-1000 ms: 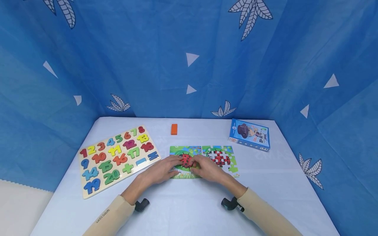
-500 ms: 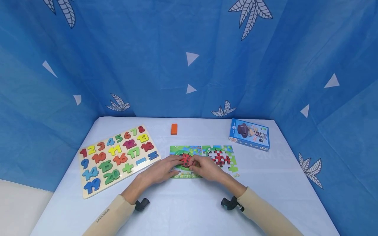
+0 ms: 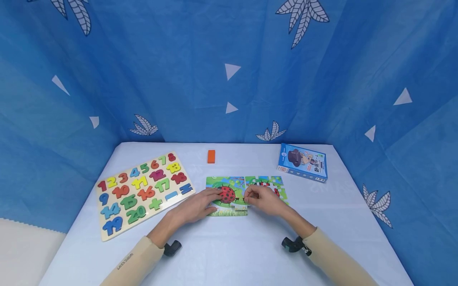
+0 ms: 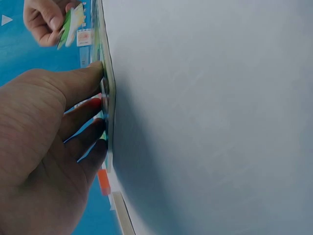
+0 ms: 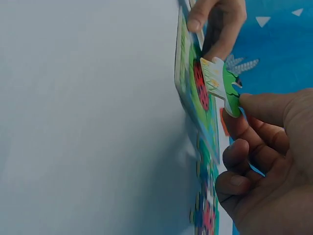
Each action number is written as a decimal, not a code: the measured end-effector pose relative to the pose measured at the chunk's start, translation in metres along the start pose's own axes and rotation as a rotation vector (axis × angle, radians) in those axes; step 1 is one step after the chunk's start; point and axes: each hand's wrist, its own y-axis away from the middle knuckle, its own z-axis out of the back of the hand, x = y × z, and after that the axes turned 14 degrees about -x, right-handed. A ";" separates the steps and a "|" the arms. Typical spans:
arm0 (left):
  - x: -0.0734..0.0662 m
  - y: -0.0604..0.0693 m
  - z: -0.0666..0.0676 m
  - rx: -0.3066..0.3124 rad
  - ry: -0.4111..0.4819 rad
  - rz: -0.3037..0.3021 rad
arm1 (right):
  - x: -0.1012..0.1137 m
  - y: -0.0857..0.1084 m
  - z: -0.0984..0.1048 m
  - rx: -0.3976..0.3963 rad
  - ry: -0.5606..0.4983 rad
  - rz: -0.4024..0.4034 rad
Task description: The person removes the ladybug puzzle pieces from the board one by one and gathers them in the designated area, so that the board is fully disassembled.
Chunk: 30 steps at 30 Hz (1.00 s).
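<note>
My right hand [image 3: 266, 200] pinches a jigsaw puzzle piece [image 5: 220, 85] between thumb and index finger. White with yellow flowers at one end, the piece is green at the other. It is held above the ladybug picture board [image 3: 219, 182], near its right side. Thumb and fingertips of my left hand [image 3: 198, 204] rest on that board's left part; in the left wrist view this hand [image 4: 49, 117] touches the board with its fingers spread. Just right of the board lies a partly assembled ladybug jigsaw [image 3: 282, 194] with gaps, partly covered by my right hand.
A wooden number board [image 3: 144, 184] with colourful numerals and signs lies at the left. An orange block [image 3: 211, 156] sits at the back. At the back right is a blue game box [image 3: 302, 163]. Blue patterned curtains [image 3: 193, 71] surround the white table [image 3: 218, 254].
My right hand has moved right from the middle of the ladybug board, and the pinched puzzle piece now shows clearly. My left hand stays on the board.
</note>
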 end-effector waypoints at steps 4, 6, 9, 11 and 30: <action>-0.001 0.000 0.000 -0.001 0.003 0.005 | -0.010 0.007 0.015 0.003 0.003 -0.019; -0.001 0.001 0.001 0.000 0.005 0.011 | -0.016 0.010 0.022 0.009 -0.001 -0.027; -0.002 0.001 0.001 0.002 0.005 0.015 | -0.024 0.015 0.032 0.014 0.001 -0.046; -0.002 0.001 0.001 0.001 0.006 0.016 | -0.028 0.018 0.037 0.019 0.013 -0.057; -0.001 0.001 -0.001 -0.010 -0.004 0.006 | -0.057 0.023 0.061 0.071 0.081 -0.019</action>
